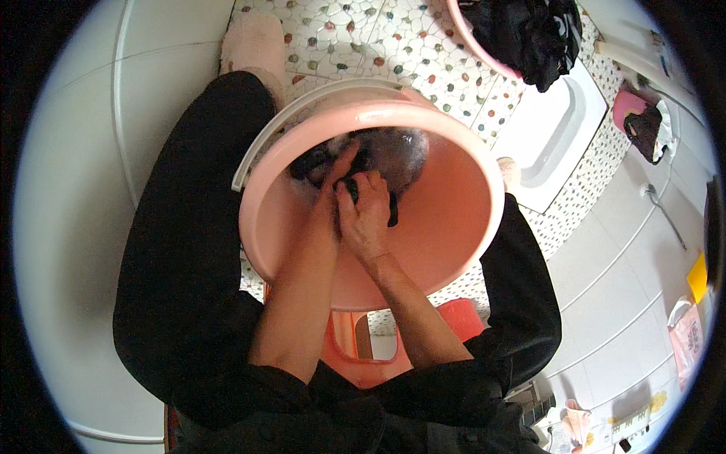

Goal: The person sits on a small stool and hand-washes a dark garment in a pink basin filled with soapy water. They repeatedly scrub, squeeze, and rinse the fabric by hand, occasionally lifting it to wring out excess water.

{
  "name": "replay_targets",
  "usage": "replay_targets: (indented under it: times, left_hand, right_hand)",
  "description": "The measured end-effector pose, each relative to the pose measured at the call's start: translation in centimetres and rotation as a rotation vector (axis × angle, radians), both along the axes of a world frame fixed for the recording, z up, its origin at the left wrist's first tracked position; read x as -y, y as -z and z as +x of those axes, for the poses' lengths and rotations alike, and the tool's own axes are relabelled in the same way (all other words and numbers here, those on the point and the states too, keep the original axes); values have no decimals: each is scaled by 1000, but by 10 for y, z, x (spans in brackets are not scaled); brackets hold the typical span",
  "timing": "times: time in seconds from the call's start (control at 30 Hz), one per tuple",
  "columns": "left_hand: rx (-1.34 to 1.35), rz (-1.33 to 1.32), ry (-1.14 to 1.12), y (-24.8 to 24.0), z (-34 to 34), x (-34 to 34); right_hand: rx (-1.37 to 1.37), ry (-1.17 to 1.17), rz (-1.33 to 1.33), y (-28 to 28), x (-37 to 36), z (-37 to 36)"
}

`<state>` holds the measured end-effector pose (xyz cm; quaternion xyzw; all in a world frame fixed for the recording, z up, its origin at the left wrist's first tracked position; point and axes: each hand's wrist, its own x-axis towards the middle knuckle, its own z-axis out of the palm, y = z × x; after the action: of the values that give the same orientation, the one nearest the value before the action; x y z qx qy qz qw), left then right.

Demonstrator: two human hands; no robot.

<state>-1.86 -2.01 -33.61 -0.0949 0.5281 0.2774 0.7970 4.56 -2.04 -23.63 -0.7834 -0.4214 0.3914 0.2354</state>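
Both my arms reach down into a pink basin (pixel 446 227) between my knees. In it lies wet black cloth (pixel 306 163), beside dark sudsy water (pixel 404 151). My right hand (pixel 367 208) is closed round a bunched part of the black cloth, which shows between thumb and fingers and past the far side of the hand. My left hand (pixel 342 166) is against the cloth just left of the right hand, gripping it. Most of its fingers are hidden by the cloth and by the right hand.
A second pink tub (pixel 473 41) with black clothes stands at the far right, by a white squat toilet (pixel 556 144). A pale handle (pixel 261 151) curves along the basin's left side. A red-orange plastic stool (pixel 363 369) shows below the basin. The floor has pebble-patterned tiles (pixel 333 38).
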Motion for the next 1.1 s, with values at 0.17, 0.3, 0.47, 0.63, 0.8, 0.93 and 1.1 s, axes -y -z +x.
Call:
replay_targets:
  times: [0.17,0.3,0.47,0.63,0.8,0.93,1.1]
  left_hand:
    - [59,-143,-161,-28,37,-9]
    - [-160,-283,45,-51,48,-27]
    - [90,-457,-42,-61,42,-15]
    - [407,-447,-262,-42,27,-16]
    - [186,-331,-199,-30,13,10]
    - [-72,-478,-97,-45,35,-4]
    - [-22,-345,-173,-31,45,-4]
  right_hand:
    - [45,237,-245,107,-7,56]
    - [38,214,-259,132,-8,87]
    - [-167,503,-128,64,-19,75]
    - [-297,363,-91,-41,-18,35]
    - [203,-155,8,-49,-7,2]
    - [237,73,-482,94,-4,59]
    - [227,-37,-346,124,13,93]
